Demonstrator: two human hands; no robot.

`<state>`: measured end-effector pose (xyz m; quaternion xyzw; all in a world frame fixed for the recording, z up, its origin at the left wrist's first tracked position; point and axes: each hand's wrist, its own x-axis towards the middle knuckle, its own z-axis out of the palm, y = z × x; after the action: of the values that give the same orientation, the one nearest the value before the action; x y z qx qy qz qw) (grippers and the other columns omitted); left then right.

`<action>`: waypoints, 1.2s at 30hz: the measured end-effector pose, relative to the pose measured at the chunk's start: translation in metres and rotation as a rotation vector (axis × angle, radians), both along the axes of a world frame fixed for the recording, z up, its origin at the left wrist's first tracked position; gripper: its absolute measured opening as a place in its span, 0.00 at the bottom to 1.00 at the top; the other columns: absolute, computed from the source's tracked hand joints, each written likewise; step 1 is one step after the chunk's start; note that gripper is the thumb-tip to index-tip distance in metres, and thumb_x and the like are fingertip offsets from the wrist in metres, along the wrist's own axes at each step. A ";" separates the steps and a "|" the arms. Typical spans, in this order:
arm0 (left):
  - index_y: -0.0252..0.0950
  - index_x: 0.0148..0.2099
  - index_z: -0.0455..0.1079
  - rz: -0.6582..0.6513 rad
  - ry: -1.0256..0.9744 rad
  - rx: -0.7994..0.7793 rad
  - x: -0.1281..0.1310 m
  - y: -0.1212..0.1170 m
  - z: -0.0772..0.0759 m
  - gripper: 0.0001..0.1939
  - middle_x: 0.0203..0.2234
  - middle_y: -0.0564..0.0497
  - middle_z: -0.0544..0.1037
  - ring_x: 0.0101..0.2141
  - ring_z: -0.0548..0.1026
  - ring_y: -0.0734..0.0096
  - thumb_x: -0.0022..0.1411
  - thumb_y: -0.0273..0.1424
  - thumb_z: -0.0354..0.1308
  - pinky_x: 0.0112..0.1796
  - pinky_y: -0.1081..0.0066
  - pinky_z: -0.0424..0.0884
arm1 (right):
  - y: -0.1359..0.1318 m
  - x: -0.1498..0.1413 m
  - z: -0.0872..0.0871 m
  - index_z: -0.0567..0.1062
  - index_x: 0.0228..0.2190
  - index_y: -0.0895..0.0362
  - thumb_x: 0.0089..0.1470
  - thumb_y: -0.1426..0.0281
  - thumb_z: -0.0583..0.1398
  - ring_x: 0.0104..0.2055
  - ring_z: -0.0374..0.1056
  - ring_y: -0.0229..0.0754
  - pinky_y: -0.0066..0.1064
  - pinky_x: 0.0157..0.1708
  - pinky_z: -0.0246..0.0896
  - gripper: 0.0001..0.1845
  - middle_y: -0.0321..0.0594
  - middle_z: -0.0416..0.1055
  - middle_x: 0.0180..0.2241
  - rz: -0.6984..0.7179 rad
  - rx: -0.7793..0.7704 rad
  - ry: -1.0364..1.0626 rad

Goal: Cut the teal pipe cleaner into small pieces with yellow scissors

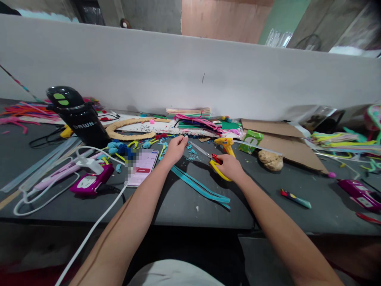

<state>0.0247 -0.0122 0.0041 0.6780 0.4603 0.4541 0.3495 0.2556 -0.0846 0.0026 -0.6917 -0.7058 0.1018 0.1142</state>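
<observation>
My right hand [230,167] grips a pair of scissors [200,148] by the yellow and red handles, its blades apart and pointing left. Just left of the blade tips, my left hand [177,147] is closed in a pinch; whatever is between its fingertips is too small to make out. Small blue clippings [193,157] lie scattered under the scissors. Several turquoise pipe cleaners [202,187] stretch across the table below both hands. Beside my left forearm lies a phone [149,162] with its screen lit.
A yellow glue gun [225,144] and a green packet [251,142] lie beyond my right hand. At left stand a black bottle [81,125] and a purple power strip [92,180] with white cables. Cardboard [293,149] and a capped pen-like tool [295,198] are right.
</observation>
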 end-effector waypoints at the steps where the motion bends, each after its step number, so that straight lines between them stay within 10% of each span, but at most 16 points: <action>1: 0.37 0.25 0.57 0.000 0.007 0.000 0.000 0.000 0.000 0.21 0.16 0.57 0.60 0.22 0.58 0.76 0.65 0.46 0.48 0.25 0.72 0.54 | 0.000 0.000 0.000 0.80 0.31 0.53 0.51 0.52 0.57 0.32 0.67 0.41 0.28 0.25 0.47 0.20 0.40 0.77 0.32 0.002 -0.003 -0.001; 36: 0.36 0.26 0.61 0.032 0.017 0.058 -0.001 0.003 -0.004 0.22 0.19 0.56 0.63 0.22 0.61 0.75 0.64 0.47 0.48 0.26 0.72 0.57 | 0.003 0.004 -0.004 0.77 0.27 0.56 0.51 0.53 0.58 0.25 0.59 0.37 0.28 0.23 0.45 0.19 0.38 0.71 0.25 0.048 0.004 0.073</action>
<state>0.0239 -0.0092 0.0002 0.6843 0.4605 0.4672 0.3184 0.2598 -0.0811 -0.0014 -0.6702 -0.7178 0.1283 0.1384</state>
